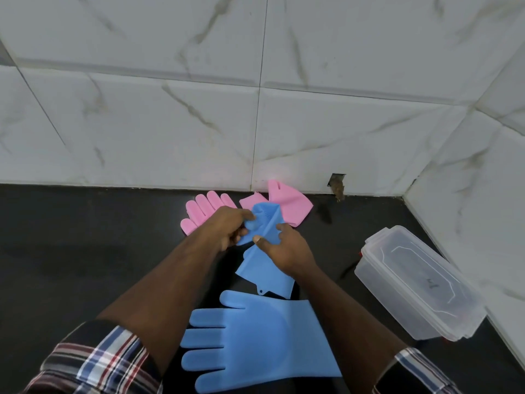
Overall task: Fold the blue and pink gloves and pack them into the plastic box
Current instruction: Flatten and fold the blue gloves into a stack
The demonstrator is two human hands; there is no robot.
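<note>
Both my hands hold one blue glove (262, 268) above the dark counter. My left hand (227, 227) pinches its finger end, and my right hand (284, 248) grips its middle, so the glove is creased and its cuff hangs toward me. A second blue glove (255, 336) lies flat near me, fingers pointing left. Two pink gloves lie against the wall behind my hands: one (203, 213) with fingers spread at the left, the other (287, 203) crumpled at the right. The clear plastic box (412, 282) sits at the right with its lid on.
The black counter (85, 251) meets a white marble-tiled wall at the back and on the right, forming a corner. A small hole with debris (336, 186) is in the wall base near the pink gloves. My plaid sleeves frame the bottom edge.
</note>
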